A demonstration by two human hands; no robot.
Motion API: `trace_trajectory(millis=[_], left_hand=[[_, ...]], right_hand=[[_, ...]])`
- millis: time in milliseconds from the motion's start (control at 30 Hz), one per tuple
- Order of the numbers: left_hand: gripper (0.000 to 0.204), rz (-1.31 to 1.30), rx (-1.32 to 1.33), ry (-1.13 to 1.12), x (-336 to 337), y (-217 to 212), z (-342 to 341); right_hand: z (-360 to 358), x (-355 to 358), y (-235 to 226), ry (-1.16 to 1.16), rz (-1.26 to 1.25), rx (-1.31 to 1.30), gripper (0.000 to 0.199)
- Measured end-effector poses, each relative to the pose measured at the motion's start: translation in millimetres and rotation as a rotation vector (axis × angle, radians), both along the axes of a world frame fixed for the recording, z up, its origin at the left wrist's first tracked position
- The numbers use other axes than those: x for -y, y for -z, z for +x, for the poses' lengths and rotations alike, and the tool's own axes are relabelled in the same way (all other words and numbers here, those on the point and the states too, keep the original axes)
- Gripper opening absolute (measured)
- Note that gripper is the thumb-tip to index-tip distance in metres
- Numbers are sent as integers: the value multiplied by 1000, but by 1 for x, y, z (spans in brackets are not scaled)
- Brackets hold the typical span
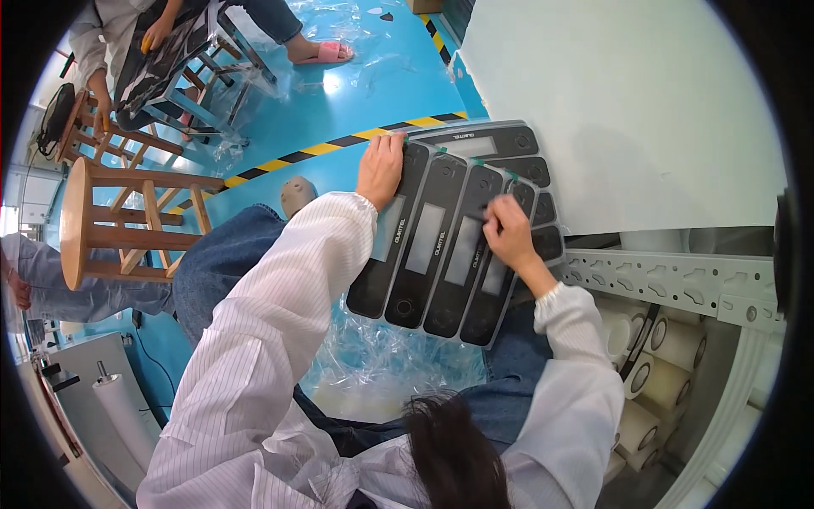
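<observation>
A sheet of several long black panels, each with a pale window and a round mark at one end, lies tilted above my lap. My left hand grips its far left corner, fingers curled over the edge. Closed in a pinch, my right hand is over the panels on the right side. Something small and dark shows at its fingertips, too blurred to name. Small green tabs line the sheet's far edge. More black panels of the same kind lie beneath and beyond it, partly hidden.
A white tabletop fills the far right, above a perforated metal rail and rolls. Crumpled clear film lies on the blue floor below me. Wooden stools stand at left; another person's hand shows at far left.
</observation>
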State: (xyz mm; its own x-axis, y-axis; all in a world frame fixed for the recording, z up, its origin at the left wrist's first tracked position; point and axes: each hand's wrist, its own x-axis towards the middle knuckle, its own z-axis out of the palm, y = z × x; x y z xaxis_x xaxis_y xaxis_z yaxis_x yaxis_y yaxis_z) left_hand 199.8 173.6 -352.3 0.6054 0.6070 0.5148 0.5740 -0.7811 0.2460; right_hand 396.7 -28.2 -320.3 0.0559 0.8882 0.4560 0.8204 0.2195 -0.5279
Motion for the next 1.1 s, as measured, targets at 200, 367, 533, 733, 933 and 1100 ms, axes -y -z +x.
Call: trace_trajectory(millis=[200,367,533,733,933,1100], left_hand=[[31,-133,3,383,25,-12,5],[27,-325,96,441,53,-29,11],[29,-321,52,251,49,-27,52],[15,-273,63,157,45,-10,62],[10,-188,172,262,40,-6,58],[11,-227,8,727,79,-16,24]], right_hand=[[28,23,-4,486,-186,-124,30],[32,-1,1,423,-471,434,47],[28,0,7,502,-520,481,46],[42,14,11,479,-509,558,37],[49,17,36,464,-263,523,16],[36,25,35,740,-198,296,13]])
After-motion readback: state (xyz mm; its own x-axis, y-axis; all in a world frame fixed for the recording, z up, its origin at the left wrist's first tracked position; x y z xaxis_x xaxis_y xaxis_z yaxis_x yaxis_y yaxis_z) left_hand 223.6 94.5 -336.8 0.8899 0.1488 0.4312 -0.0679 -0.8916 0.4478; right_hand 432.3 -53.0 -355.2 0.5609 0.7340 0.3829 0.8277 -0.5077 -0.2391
